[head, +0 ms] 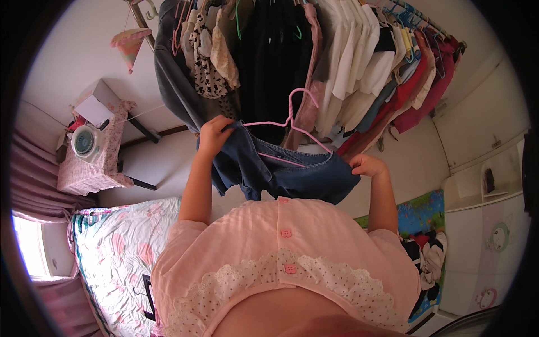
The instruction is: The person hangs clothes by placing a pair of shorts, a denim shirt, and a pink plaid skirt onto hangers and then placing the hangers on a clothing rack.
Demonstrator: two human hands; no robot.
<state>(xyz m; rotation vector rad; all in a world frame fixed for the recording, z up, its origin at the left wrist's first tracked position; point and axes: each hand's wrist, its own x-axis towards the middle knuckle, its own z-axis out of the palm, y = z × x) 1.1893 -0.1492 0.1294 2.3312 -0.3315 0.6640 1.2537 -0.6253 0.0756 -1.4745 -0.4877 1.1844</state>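
A blue denim garment hangs on a pink hanger in front of my chest. My left hand pinches the cloth at its left shoulder, thumb and fingers closed on it. At the opposite shoulder my right hand grips the fabric between thumb and fingers. The hanger's hook stands up above the wide neckline, touching no rail. Its lower bar shows through the neck opening, while the rest of it is hidden inside the garment.
Ahead, a rack holds many hanging clothes, among them white shirts and a grey denim piece. A bed lies left, below a cloth-covered table with a fan. Piled clothes rest on a colourful mat beside a cabinet.
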